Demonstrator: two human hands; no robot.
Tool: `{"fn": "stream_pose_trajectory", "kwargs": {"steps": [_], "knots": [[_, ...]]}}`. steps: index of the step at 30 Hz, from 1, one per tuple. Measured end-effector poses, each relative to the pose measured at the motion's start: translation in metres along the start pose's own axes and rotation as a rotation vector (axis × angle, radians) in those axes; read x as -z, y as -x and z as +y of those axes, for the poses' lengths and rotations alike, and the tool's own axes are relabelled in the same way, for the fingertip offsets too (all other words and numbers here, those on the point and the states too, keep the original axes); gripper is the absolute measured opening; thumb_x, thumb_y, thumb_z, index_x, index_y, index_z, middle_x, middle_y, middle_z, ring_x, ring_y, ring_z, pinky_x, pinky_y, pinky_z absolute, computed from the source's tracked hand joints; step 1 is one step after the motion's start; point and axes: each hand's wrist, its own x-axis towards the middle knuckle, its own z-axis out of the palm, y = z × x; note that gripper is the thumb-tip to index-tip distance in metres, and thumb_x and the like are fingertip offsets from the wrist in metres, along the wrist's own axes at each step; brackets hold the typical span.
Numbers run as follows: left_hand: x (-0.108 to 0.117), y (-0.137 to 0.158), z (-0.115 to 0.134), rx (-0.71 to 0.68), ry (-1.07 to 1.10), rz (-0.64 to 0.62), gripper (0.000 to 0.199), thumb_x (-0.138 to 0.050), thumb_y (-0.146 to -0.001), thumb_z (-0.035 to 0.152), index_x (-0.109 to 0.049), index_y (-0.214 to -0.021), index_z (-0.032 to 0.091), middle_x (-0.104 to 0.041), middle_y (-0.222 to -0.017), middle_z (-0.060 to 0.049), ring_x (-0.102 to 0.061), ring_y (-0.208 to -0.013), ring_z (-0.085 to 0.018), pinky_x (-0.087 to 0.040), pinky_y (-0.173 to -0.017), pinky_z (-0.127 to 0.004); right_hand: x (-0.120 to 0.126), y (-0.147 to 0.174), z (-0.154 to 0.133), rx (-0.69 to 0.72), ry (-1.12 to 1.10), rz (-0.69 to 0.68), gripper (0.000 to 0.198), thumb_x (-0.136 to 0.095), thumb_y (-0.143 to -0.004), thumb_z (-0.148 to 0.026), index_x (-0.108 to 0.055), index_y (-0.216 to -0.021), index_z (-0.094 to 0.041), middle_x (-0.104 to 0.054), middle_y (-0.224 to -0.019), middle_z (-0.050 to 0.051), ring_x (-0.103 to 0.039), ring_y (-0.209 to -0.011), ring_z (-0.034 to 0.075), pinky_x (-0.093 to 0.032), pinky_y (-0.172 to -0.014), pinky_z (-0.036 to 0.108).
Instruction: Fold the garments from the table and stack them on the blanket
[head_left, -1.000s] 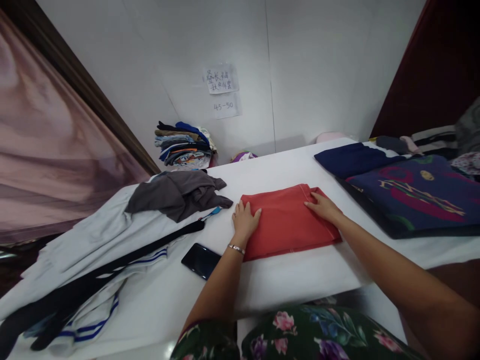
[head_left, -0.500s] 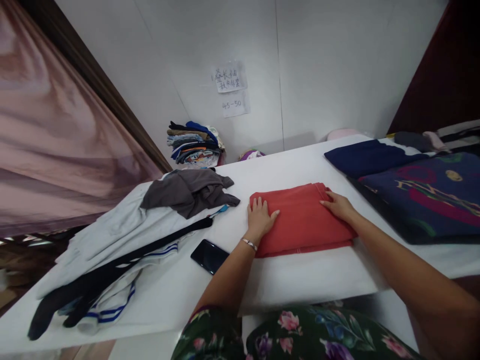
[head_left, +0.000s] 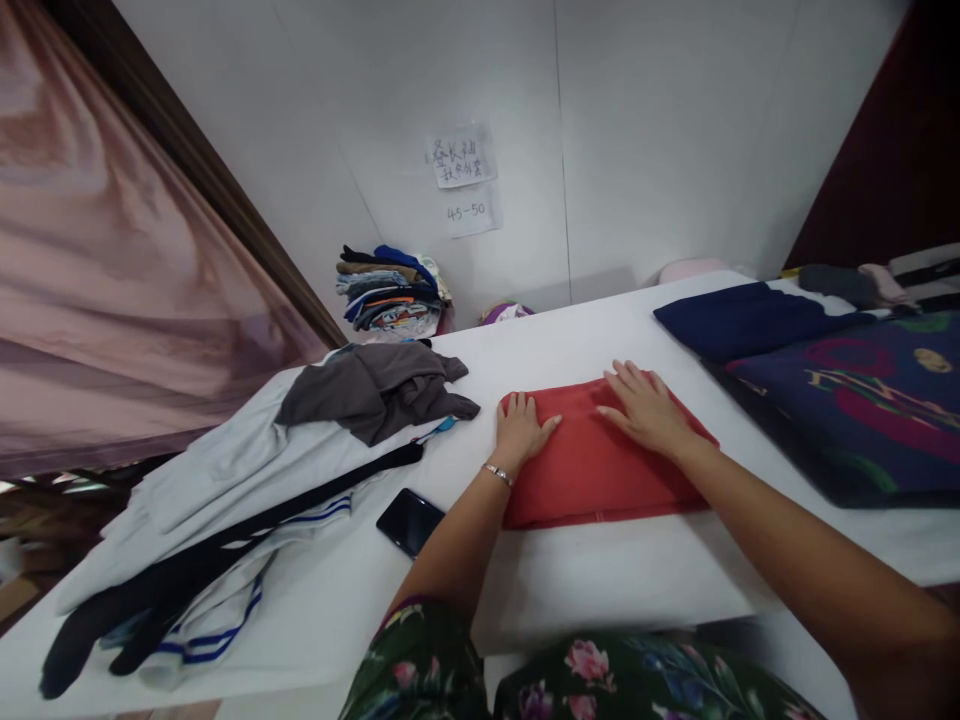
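Observation:
A folded red garment point(head_left: 592, 470) lies flat on the white-covered table point(head_left: 585, 570) in front of me. My left hand point(head_left: 523, 430) rests on its left edge, fingers spread and pointing away from me, a bracelet at the wrist. Across the upper right part of the garment lies my right hand point(head_left: 645, 408), its fingers stretched out and the thumb apart. Neither hand grips the cloth. Close to my left forearm is a black phone point(head_left: 409, 520), partly covered by the arm.
To the left is a heap of clothes with a grey-brown garment point(head_left: 375, 385) on top. Dark printed garments point(head_left: 847, 400) lie at the right. A stack of folded clothes point(head_left: 394, 292) stands beyond the table's far edge, below paper notes point(head_left: 465, 160) on the wall.
My right hand has moved left from the garment's right edge onto its upper surface, with the fingers now flat. My left hand has stayed at the left edge.

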Motion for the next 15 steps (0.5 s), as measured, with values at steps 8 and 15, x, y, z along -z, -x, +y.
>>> {"fn": "stream_pose_trajectory", "kwargs": {"steps": [8, 15], "knots": [[-0.011, 0.0, -0.003, 0.027, 0.074, -0.031, 0.083, -0.022, -0.091, 0.07, -0.039, -0.146, 0.01, -0.028, -0.156, -0.016, -0.018, -0.147, -0.029, -0.015, -0.119, -0.048, -0.034, 0.002, 0.021, -0.148, -0.121, -0.262, 0.075, -0.028, -0.09, -0.067, -0.037, -0.148, -0.021, -0.025, -0.158, 0.01, -0.019, -0.146, 0.029, -0.015, -0.116, 0.057], [-0.013, 0.001, -0.002, 0.01, 0.043, -0.001, 0.082, -0.022, -0.092, 0.067, -0.04, -0.144, 0.007, -0.031, -0.155, -0.019, -0.02, -0.146, -0.031, -0.014, -0.118, -0.049, -0.02, -0.017, 0.008, -0.148, -0.063, -0.283, 0.079, -0.028, -0.088, -0.071, -0.041, -0.146, -0.019, -0.028, -0.157, 0.015, -0.017, -0.146, 0.032, -0.009, -0.115, 0.059]]}}
